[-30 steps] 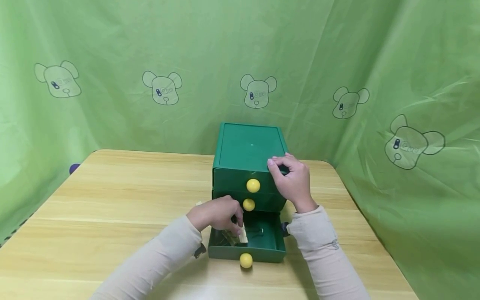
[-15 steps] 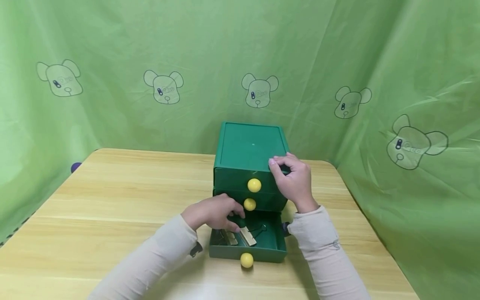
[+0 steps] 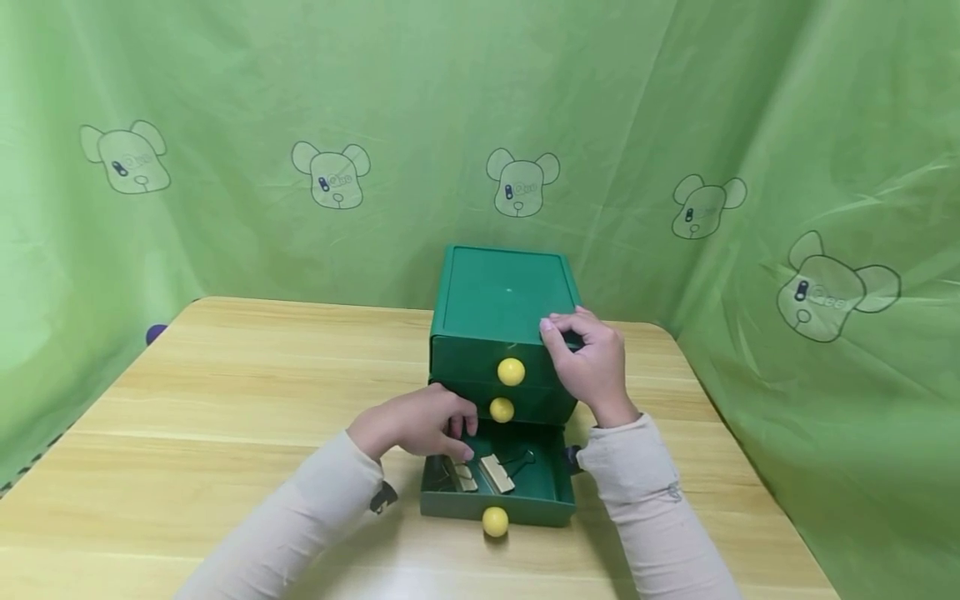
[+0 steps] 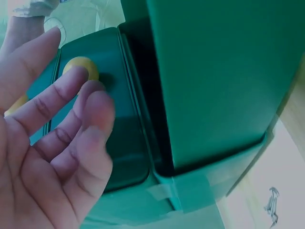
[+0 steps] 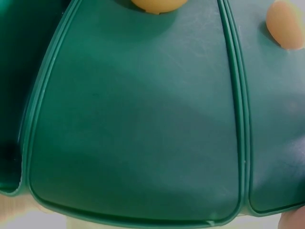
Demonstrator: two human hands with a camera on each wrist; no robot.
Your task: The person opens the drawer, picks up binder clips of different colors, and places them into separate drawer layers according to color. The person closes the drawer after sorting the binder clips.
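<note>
My left hand (image 3: 423,421) is over the left side of the pulled-out bottom drawer (image 3: 534,512), its fingers loosely bent and holding nothing. In the left wrist view its fingers (image 4: 45,102) overlap a drawer front. Inside the drawer lie two gold binder clips with black wire arms: one binder clip (image 3: 497,473) near the middle, the other binder clip (image 3: 465,477) to its left, beneath my thumb. My right hand (image 3: 592,358) grips the top front right corner of the green drawer cabinet (image 3: 502,287), thumb on the top edge.
Yellow ball knobs mark the two closed upper drawers, the top knob (image 3: 512,372) and middle knob (image 3: 502,409). A small metallic object (image 4: 272,205) lies on the wooden table (image 3: 300,367) beside the cabinet. A green curtain (image 3: 420,100) with bear-head prints hangs behind.
My left hand has let go of a binder clip, which now lies in the drawer, and has drawn back to the left with its fingers loosened. The right hand has stayed on the cabinet.
</note>
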